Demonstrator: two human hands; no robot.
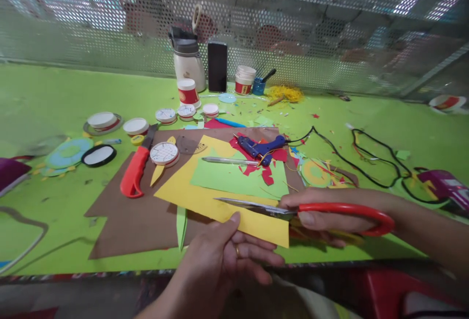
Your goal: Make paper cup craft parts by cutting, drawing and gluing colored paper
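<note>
Pinching yellow paper [183,189] by near edge in left hand [227,250], over front of surface [66,211], likely to steady it near blades. Gripping scissors [311,207] by handle in right hand [324,221], levelled along paper; unable to confirm blade contact.

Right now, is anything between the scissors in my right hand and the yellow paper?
Nothing visible: the scissors in the right hand have their blades at the yellow paper. The left hand holds its near side, thumb close to the blades.
</note>
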